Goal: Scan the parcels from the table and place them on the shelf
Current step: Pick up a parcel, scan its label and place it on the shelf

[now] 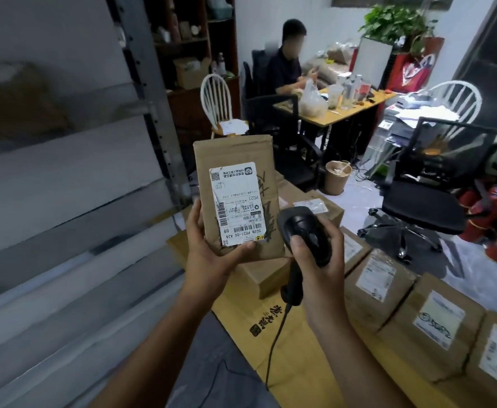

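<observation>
Above stacked boxes (385, 278), left fingers (194, 214) pinching upright parcel (235, 160), right fingers (334, 234) wrapped round scanner (306, 225).

Views: one only, a wide-angle camera worn on the head.
Position: above and just behind the hands, arms entering from the bottom edge.
Facing: forward and down, tilted slightly.
Nearest: left hand (212, 254) holding the parcel (235, 187) and right hand (320, 260) gripping the scanner (306, 231), at frame centre.
Left side: shelf (64, 201), close and blurred.
Lower right: row of boxes (435, 322), near.
Far field: desk (323, 117) and seated person (285, 69), well apart, top centre.
</observation>
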Motion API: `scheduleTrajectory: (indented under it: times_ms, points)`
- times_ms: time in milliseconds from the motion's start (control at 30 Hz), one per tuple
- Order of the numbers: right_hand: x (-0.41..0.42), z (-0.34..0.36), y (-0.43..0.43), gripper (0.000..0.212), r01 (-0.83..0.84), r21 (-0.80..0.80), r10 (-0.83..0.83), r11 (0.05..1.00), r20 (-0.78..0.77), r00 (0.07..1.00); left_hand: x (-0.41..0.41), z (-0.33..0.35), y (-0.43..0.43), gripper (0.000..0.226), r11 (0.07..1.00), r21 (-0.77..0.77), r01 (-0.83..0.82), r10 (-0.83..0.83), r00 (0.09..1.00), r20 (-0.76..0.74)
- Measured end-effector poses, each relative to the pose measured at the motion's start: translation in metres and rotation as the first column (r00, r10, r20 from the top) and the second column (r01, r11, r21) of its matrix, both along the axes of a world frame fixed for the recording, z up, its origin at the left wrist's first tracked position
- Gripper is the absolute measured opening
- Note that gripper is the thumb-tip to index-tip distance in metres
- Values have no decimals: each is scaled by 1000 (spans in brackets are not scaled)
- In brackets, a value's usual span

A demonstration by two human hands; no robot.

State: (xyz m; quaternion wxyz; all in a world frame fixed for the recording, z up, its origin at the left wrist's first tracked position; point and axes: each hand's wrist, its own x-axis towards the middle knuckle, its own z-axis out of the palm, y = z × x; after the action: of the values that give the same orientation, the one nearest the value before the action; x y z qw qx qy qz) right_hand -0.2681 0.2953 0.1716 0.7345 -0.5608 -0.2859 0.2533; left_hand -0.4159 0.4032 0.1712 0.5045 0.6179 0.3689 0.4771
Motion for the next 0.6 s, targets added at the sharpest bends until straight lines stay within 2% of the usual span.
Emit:
scheduleTrajectory:
  times_ms: [167,300,600]
  points:
    - [-56,19,63,64,-92,56,87,994,96,992,-63,23,40,110,990,20,-142,141,990,21]
    - [-105,45,116,64,-149,160,127,976,142,982,-113,46,81,109,949,118,-292,303,949,-87]
    - [-161,106,215,65,-111,318,39,942,224,974,-172,103,175,120,955,175,-240,245,969,-12]
